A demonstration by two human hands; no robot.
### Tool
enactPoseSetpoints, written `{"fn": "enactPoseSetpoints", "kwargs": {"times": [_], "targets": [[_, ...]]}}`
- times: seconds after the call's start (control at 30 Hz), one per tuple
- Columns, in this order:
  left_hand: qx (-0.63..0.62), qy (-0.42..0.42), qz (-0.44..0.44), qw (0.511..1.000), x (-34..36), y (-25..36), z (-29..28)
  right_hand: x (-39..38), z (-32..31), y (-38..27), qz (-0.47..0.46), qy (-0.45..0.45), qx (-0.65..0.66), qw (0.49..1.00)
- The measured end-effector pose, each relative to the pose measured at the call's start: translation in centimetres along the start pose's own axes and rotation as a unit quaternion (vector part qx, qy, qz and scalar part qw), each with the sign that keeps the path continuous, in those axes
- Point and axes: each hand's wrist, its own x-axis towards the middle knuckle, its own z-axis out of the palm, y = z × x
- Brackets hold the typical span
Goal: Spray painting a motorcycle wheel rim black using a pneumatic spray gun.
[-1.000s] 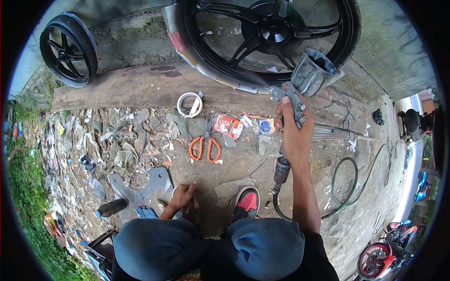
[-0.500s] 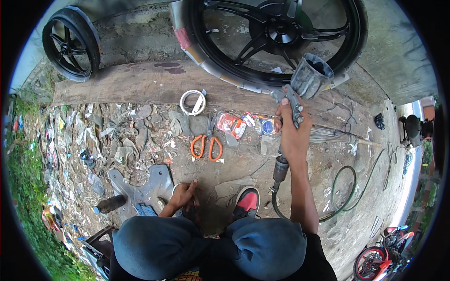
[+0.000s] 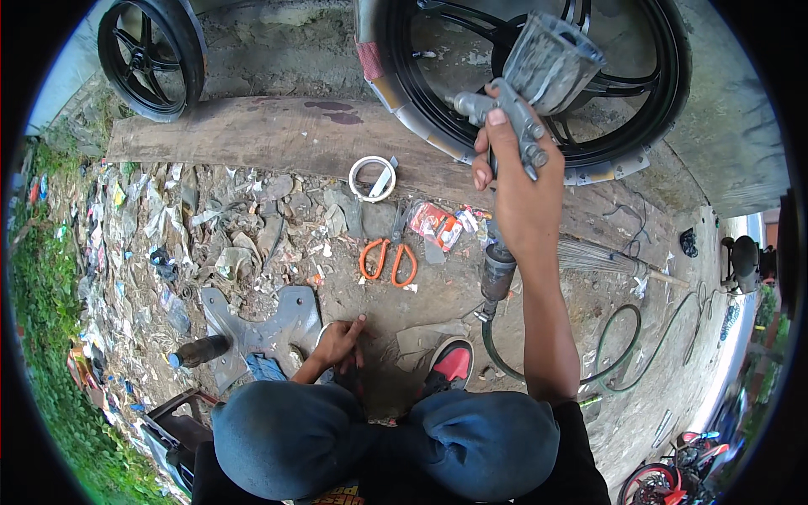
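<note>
The large wheel (image 3: 488, 32), black and spoked, served as reference point and was set beyond the board (image 3: 252, 126) as seen from the person. The right hand (image 3: 530, 185) was clamped around the spray gun (image 3: 513, 97), thumb across its body, in front of the large wheel's near rim; the cup (image 3: 551, 67) overlapped the wheel's spokes. The nozzle pointed leftward along that rim. The left hand (image 3: 338, 341) hung well below the wheel, toward its left, thumb and fingers loosely apart, with nothing seen in it.

In the inspector's judgement, good handling called for a steady wrist, an even gap between nozzle and wheel, smooth overlapping passes, and the hose (image 3: 638, 324), lying below and right of the wheel, kept free of snags.

The wheel's top was cut off by the upper edge, and cup and gun covered its hub. The trigger fingers were largely hidden, so trigger pressure could not be determined. Neither the cup's contents nor any mist could be made out.
</note>
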Motion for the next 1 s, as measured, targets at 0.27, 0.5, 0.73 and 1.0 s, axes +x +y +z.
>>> {"fn": "enactPoseSetpoints", "kwargs": {"times": [0.27,0.5,0.73,1.0], "targets": [[0.003,0.011,0.002,1.000,-0.1,0.0,0.0,-0.9,-0.8,1.3,0.003,0.012,-0.027,1.000],[-0.014,0.005,0.010,1.000,-0.2,0.0,0.1,-2.2,-3.6,5.5,0.052,0.066,-0.101,0.991],[-0.025,0.014,0.000,1.000,-0.3,0.5,0.3,-3.5,-6.4,6.5,0.046,0.117,-0.109,0.986],[-0.026,0.007,0.023,0.999,0.2,-0.7,0.2,-4.8,-10.4,6.0,0.056,0.161,-0.110,0.979]]}}
